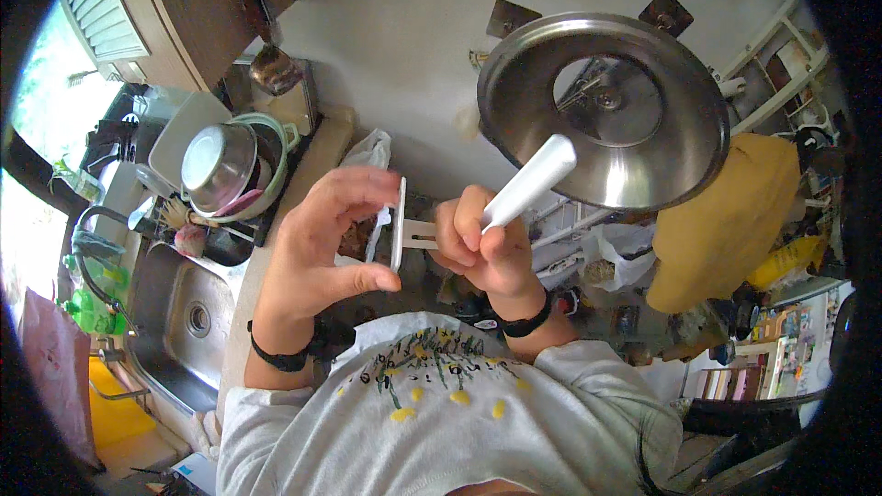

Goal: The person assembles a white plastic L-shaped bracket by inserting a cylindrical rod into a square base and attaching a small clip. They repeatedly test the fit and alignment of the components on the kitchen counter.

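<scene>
My left hand [322, 243] is curved around a thin white flat piece [398, 230], seen edge-on, with the thumb near its lower end and the fingertips near its upper end. From that piece a pale slotted strip [421, 234] runs across to my right hand [485, 243]. My right fingers are closed around the strip's other end and around the base of a thick white handle [537, 179], which slants up to the right. What kind of object these white parts form, I cannot tell. My fingers hide where strip and handle meet.
A large round steel lid [510, 110] with a see-through centre is mounted on the wall just beyond the handle. At left are a sink [188, 331], stacked bowls [220, 161] and a hanging ladle [274, 69]. A tan cloth [726, 220] hangs at right beside cluttered shelves.
</scene>
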Tool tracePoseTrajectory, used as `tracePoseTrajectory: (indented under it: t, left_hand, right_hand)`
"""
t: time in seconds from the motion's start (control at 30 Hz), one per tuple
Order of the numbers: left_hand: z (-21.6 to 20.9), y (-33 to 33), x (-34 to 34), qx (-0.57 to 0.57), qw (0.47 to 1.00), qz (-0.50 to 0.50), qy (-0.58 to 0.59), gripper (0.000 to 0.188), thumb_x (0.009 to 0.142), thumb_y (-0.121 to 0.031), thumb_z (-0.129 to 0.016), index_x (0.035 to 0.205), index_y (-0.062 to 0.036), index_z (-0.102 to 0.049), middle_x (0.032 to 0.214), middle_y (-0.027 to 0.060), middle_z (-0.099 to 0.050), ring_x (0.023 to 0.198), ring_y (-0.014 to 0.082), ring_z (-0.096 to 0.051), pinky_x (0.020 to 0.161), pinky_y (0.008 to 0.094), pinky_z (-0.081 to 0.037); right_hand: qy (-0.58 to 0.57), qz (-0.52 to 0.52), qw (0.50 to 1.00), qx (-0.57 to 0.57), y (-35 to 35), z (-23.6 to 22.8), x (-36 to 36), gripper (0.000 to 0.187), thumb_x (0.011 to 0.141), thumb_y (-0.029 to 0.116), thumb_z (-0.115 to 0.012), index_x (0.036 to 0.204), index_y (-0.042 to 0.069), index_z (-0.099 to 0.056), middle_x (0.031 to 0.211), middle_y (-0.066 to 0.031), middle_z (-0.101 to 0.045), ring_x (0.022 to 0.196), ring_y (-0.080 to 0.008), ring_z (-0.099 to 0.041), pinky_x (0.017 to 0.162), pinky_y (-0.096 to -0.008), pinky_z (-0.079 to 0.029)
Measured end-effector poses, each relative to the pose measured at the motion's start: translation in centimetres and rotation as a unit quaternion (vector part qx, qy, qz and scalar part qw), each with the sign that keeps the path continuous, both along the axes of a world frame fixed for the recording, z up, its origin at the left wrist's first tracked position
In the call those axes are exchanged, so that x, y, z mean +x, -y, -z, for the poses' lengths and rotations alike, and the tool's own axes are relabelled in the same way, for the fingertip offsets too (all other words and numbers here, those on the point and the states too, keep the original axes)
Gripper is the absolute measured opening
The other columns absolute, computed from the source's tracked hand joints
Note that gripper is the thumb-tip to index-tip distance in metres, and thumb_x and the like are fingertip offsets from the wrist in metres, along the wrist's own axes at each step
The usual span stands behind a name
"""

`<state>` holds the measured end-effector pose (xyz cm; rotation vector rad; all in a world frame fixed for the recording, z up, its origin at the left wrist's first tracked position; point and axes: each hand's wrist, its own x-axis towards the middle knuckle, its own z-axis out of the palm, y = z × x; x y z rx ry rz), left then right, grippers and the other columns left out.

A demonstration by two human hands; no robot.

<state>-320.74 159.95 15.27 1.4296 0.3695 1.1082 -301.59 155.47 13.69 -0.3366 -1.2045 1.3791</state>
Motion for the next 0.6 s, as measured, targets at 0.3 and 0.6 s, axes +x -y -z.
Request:
tracePoseTrajectory:
  t: [0.3,0.6]
  left_hand:
    - [1.1,-0.1,-1.2,-0.120,0.989,0.087,0.020,0.047,0.069,0.002,-0.076,0.111,0.0030,-0.054,0.121,0.0170,-0.055,0.115,0.0233,-0.053,0.102,0.0371,-0.040]
    - [1.4,-0.6,-1.5,-0.002,0.996,0.078,-0.042,0.031,0.066,0.003,-0.074,0.093,0.0020,-0.060,0.124,0.0196,-0.052,0.116,0.0291,-0.052,0.098,0.0387,-0.044]
  right_hand:
    - [0.005,-0.045,0.999,-0.021,-0.3,1.2,-0.4,0.041,0.085,0.047,-0.061,0.074,0.013,-0.040,0.059,-0.0004,-0.040,0.045,-0.0059,-0.027,0.040,-0.0212,-0.026]
    - [0.022,-0.003,0.999,-0.035,0.2,1.3,-0.5,0.041,0.086,0.047,-0.060,0.074,0.013,-0.040,0.059,-0.0005,-0.040,0.045,-0.0050,-0.027,0.040,-0.0205,-0.025]
